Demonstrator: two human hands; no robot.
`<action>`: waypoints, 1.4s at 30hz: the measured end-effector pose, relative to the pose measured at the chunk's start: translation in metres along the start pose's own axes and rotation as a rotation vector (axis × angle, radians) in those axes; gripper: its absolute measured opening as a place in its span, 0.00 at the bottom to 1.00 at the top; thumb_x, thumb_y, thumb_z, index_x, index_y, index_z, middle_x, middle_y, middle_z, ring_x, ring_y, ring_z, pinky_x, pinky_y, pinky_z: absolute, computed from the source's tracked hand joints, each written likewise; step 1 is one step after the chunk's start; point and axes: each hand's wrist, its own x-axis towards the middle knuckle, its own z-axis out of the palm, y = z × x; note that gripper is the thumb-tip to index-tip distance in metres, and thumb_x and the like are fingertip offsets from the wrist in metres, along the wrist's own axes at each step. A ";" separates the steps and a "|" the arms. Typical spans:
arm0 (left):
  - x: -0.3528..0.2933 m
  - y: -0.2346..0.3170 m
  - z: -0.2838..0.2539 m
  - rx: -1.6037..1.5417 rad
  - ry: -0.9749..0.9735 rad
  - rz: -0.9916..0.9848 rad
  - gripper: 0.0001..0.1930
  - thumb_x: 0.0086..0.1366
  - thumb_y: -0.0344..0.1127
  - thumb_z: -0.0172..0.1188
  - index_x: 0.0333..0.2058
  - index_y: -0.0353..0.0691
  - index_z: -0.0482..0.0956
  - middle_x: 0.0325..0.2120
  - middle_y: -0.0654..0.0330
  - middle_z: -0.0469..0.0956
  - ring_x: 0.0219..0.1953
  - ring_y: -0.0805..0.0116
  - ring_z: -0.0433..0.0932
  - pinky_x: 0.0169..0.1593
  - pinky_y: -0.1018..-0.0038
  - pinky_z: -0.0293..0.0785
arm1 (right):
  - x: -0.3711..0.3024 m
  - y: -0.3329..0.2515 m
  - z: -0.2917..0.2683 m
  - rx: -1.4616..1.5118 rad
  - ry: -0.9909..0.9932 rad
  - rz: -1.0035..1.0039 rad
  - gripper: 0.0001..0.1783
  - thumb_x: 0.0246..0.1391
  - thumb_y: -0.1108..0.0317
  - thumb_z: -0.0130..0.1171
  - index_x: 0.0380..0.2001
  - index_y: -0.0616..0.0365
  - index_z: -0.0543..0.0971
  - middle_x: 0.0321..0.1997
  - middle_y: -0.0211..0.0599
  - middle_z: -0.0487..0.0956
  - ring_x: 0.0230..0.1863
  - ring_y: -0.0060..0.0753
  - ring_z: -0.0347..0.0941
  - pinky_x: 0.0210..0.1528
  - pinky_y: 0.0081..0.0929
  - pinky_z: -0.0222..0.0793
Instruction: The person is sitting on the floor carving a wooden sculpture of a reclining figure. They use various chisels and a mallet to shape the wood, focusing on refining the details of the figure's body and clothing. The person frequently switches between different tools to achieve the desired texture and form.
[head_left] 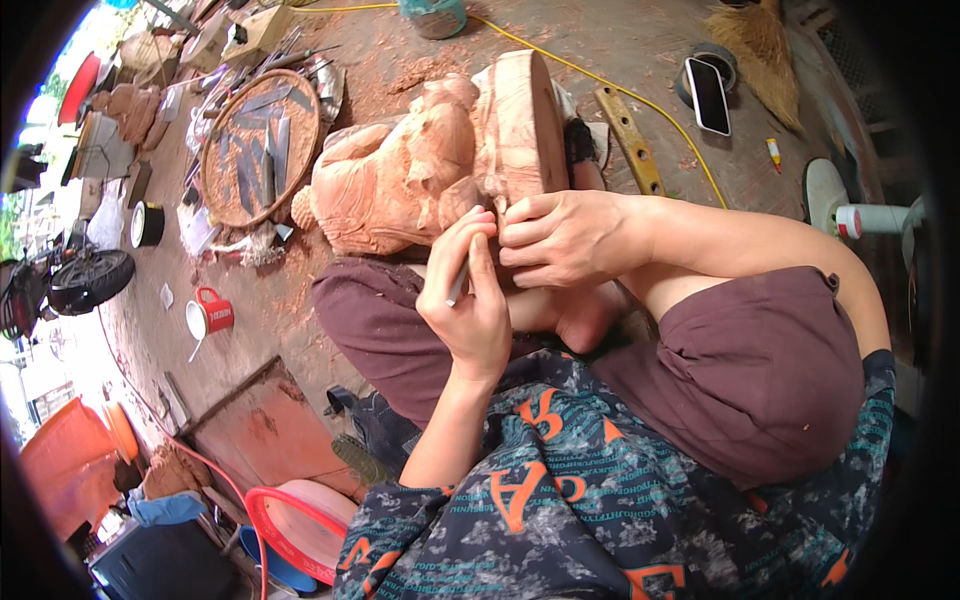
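Observation:
A carved wooden statue (400, 180), a rounded seated figure, lies on its side in front of my crossed legs. Its thick base (520, 120) is to the right, its knobbly head end to the left. My left hand (468, 290) is closed around a slim metal carving chisel (459, 284), whose butt end sticks out below the fingers. Right beside it, my right hand (560, 238) is curled against the wood where figure and base meet. Its fingertips touch or nearly touch the left fingers; what they grip is mostly hidden. The chisel's working end cannot be made out clearly.
A round woven tray (208, 165) of flat carving tools lies at the left, near a red mug (209, 314) and a tape roll (147, 224). Right of the statue are a wooden bar (630, 140), a yellow cord (600, 75) and a phone (708, 97). Wood chips litter the floor.

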 end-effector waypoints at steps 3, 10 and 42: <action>0.006 0.004 -0.019 -0.204 -0.002 -0.244 0.07 0.71 0.23 0.54 0.41 0.27 0.80 0.42 0.53 0.82 0.47 0.68 0.80 0.52 0.72 0.75 | 0.002 0.001 -0.005 0.041 -0.035 0.012 0.07 0.44 0.62 0.57 0.27 0.50 0.77 0.39 0.28 0.77 0.47 0.30 0.72 0.58 0.30 0.65; 0.095 0.000 -0.042 -0.108 -0.449 -0.055 0.06 0.68 0.21 0.56 0.41 0.31 0.80 0.38 0.57 0.82 0.41 0.74 0.81 0.46 0.76 0.78 | 0.022 0.028 -0.039 0.130 0.322 0.618 0.16 0.40 0.70 0.68 0.36 0.57 0.78 0.40 0.39 0.75 0.45 0.45 0.73 0.51 0.39 0.71; 0.175 -0.008 -0.026 0.117 -0.983 -0.049 0.06 0.53 0.18 0.63 0.31 0.31 0.82 0.27 0.61 0.83 0.32 0.75 0.81 0.41 0.78 0.78 | 0.065 0.076 -0.033 0.220 -0.170 1.077 0.27 0.32 0.66 0.76 0.40 0.57 0.77 0.40 0.43 0.78 0.44 0.53 0.77 0.48 0.43 0.74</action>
